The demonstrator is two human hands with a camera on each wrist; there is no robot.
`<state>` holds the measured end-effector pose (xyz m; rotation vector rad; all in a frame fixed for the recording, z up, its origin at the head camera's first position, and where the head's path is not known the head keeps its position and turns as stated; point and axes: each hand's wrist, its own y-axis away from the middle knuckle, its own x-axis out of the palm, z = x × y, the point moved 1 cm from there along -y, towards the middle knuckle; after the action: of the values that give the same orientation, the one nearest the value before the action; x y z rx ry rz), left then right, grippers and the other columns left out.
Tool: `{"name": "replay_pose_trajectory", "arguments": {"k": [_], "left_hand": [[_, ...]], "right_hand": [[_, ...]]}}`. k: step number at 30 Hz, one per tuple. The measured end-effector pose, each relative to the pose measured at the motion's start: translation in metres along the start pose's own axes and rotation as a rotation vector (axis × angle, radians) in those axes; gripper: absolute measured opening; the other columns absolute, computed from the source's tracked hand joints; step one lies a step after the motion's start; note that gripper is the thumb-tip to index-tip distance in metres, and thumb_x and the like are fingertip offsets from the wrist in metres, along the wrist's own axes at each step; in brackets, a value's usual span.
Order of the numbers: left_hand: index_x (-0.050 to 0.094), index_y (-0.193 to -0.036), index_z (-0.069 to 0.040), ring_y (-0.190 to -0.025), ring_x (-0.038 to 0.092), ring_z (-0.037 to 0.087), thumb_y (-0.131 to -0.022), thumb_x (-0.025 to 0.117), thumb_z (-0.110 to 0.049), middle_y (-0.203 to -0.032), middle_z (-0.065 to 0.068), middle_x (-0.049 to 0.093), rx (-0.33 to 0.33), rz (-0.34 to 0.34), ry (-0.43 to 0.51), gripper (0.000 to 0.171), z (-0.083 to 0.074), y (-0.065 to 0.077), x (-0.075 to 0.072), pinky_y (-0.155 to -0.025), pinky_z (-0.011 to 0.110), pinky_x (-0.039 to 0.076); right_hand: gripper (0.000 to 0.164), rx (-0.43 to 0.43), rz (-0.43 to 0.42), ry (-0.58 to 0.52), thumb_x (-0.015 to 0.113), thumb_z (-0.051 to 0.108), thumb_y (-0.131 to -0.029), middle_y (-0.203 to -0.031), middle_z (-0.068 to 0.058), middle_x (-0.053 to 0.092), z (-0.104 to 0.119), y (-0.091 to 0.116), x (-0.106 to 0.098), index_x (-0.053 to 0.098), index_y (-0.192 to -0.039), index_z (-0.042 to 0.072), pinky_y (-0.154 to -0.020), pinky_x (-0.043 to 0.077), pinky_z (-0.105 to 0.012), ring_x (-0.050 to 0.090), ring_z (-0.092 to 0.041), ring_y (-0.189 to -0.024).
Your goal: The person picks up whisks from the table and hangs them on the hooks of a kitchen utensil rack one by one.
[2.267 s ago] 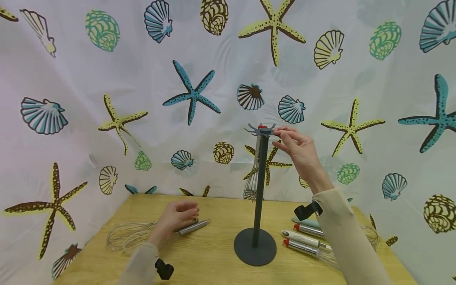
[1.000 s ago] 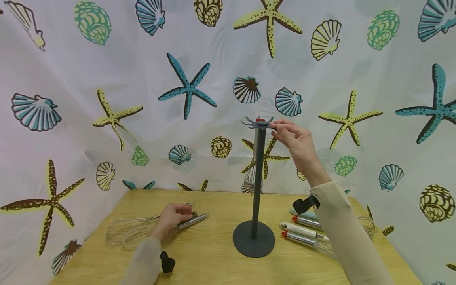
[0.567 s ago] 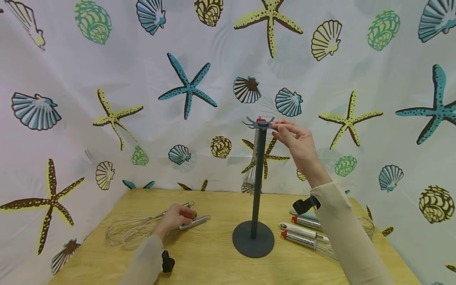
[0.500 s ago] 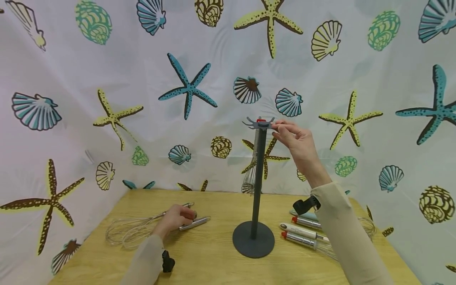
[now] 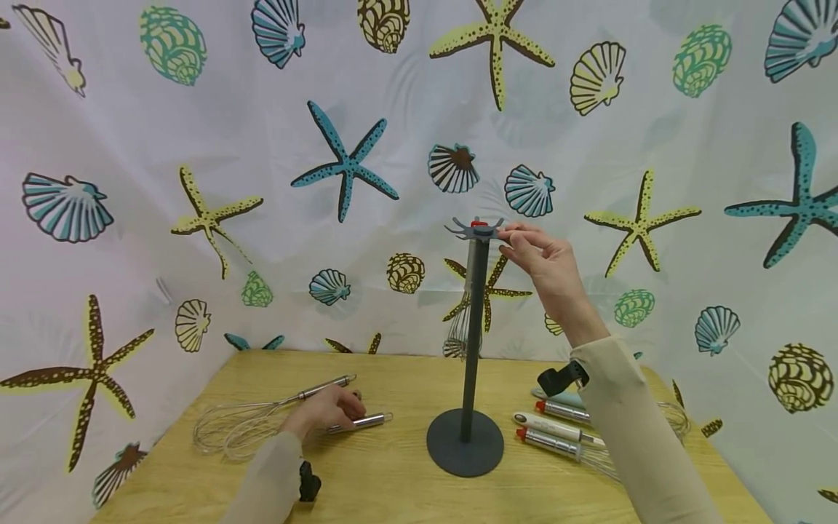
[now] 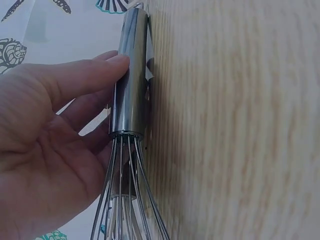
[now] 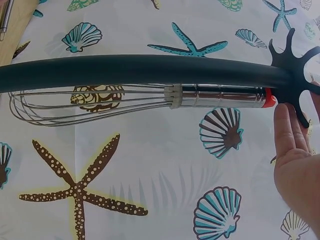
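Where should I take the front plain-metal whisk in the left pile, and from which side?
Probably by its smooth, rounded handle, from above: it runs sideways over the table, end toward the stand, while thin wires flare out the other way.

Beige sleeves, black wrist cameras

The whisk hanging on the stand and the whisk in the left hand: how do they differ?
The hanging whisk has a red tip on its handle; the held whisk has a plain silver one.
The hanging whisk points its wires down; the held whisk points them toward the person's left.
The stand bears the hanging whisk; the left hand grips the held whisk.
Both have shiny handles and wire loops.
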<state>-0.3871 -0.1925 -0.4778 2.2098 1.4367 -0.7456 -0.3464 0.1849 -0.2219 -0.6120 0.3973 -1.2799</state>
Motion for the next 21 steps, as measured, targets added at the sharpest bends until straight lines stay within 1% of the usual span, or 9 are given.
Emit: {"name": "replay_pose_trajectory", "arguments": {"k": [5,7,9,11,14,19,21], "left_hand": [[0.073,-0.105,0.004,-0.096,0.064,0.023,-0.074,0.075,0.011,-0.108,0.013,0.070,-0.045,0.012,0.013,0.032,-0.0010,0.0008,0.0015,-0.079,0.035,0.055],[0.074,-0.103,0.001,-0.094,0.063,0.021,-0.074,0.076,0.010,-0.105,0.010,0.070,-0.059,0.010,-0.003,0.031,-0.0012,0.0012,0.0015,-0.078,0.034,0.054],[0.075,-0.101,-0.002,-0.092,0.062,0.019,-0.073,0.078,0.009,-0.101,0.006,0.071,-0.065,0.011,-0.038,0.030,-0.0012,0.0012,0.0008,-0.080,0.035,0.054],[0.076,-0.100,-0.004,-0.090,0.061,0.016,-0.073,0.079,0.007,-0.098,0.003,0.071,-0.063,0.015,-0.083,0.029,-0.0020,0.0009,0.0001,-0.080,0.035,0.053],[0.076,-0.100,-0.006,-0.089,0.059,0.015,-0.073,0.080,0.005,-0.096,0.002,0.070,-0.052,0.029,-0.120,0.029,-0.0032,0.0009,-0.0003,-0.080,0.035,0.051],[0.075,-0.102,-0.002,-0.091,0.060,0.018,-0.074,0.078,0.007,-0.100,0.007,0.070,0.012,0.067,-0.120,0.030,-0.0042,0.0018,0.0021,-0.080,0.035,0.052],[0.075,-0.104,-0.001,-0.093,0.061,0.019,-0.074,0.078,0.007,-0.102,0.008,0.070,0.020,0.082,-0.106,0.031,-0.0059,0.0018,0.0030,-0.080,0.036,0.053]], "right_hand": [[0.016,0.001,-0.001,0.007,0.062,0.020,-0.097,-0.122,-0.002,0.054,-0.0004,0.0000,-0.0011,0.077,-0.099,0.019,-0.102,0.048,-0.030,0.051,-0.018,-0.123],[0.016,0.003,-0.002,0.014,0.062,0.021,-0.097,-0.123,-0.003,0.054,-0.0002,0.0001,-0.0012,0.077,-0.099,0.018,-0.102,0.048,-0.030,0.051,-0.018,-0.123],[0.016,0.003,-0.001,0.017,0.062,0.020,-0.097,-0.123,-0.003,0.054,0.0002,0.0001,-0.0013,0.077,-0.100,0.018,-0.102,0.048,-0.030,0.051,-0.018,-0.123],[0.016,0.003,0.000,0.019,0.061,0.020,-0.097,-0.123,-0.003,0.054,0.0005,0.0000,-0.0013,0.077,-0.100,0.018,-0.102,0.048,-0.030,0.051,-0.018,-0.123],[0.017,0.004,0.000,0.016,0.061,0.020,-0.097,-0.123,-0.002,0.054,0.0007,-0.0004,-0.0017,0.077,-0.101,0.017,-0.101,0.049,-0.030,0.051,-0.018,-0.123],[0.017,0.009,0.000,0.011,0.061,0.020,-0.097,-0.122,-0.003,0.054,0.0002,-0.0010,-0.0022,0.077,-0.100,0.017,-0.101,0.049,-0.030,0.050,-0.018,-0.124],[0.017,0.011,0.001,0.012,0.061,0.019,-0.097,-0.123,-0.003,0.054,0.0001,-0.0012,-0.0021,0.077,-0.100,0.017,-0.101,0.049,-0.030,0.050,-0.018,-0.124]]}}
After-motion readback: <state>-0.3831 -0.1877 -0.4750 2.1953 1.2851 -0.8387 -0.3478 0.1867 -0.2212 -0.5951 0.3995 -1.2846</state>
